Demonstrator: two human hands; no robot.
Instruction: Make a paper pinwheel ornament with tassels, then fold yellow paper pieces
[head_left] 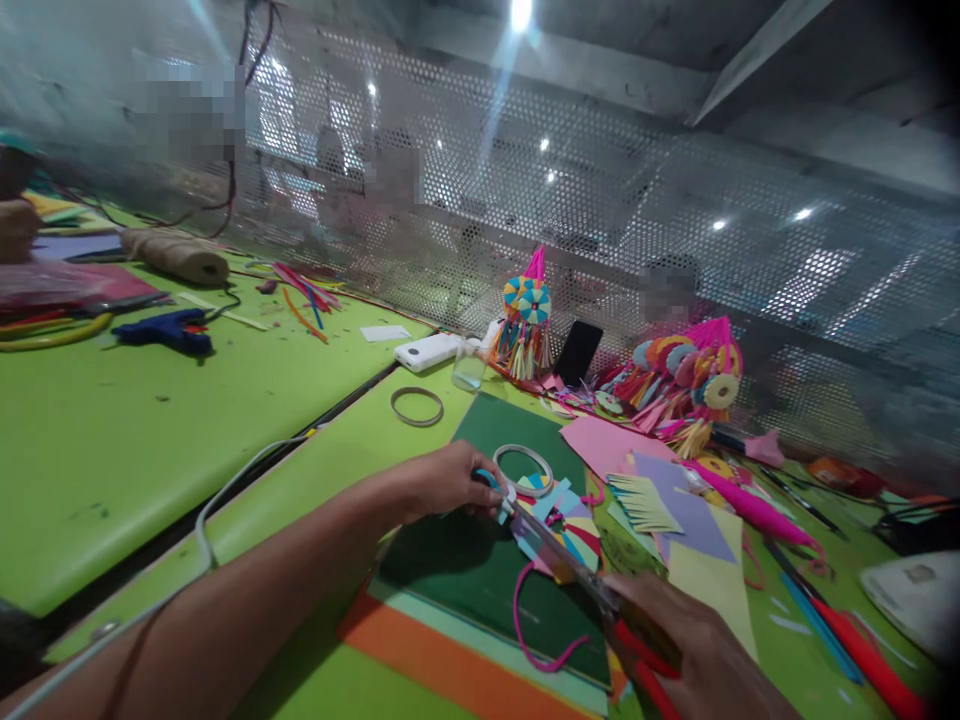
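Observation:
My left hand (448, 478) is closed, pinching a small blue paper piece (489, 478) with a white part between thumb and fingers. My right hand (694, 640) is closed around the red handles of a pair of scissors (559, 552). The scissor blades reach toward the left fingertips and the piece held there. Below them, a striped multicolour paper rosette (581, 530) lies on a dark green book or folder (457, 570), partly covered by the scissors. A whitish ring (523, 470) lies just beyond, and a pink cord (525, 630) curls on the green cover.
Orange paper (420, 640) sticks out under the green cover. A metal ring (417, 406), power bank (427, 351), glass (469, 368) and phone (578, 352) sit farther back. Tasselled paper ornaments (529, 310) stand near the mesh screen. A glue gun (166, 331) and twine roll (176, 256) lie left.

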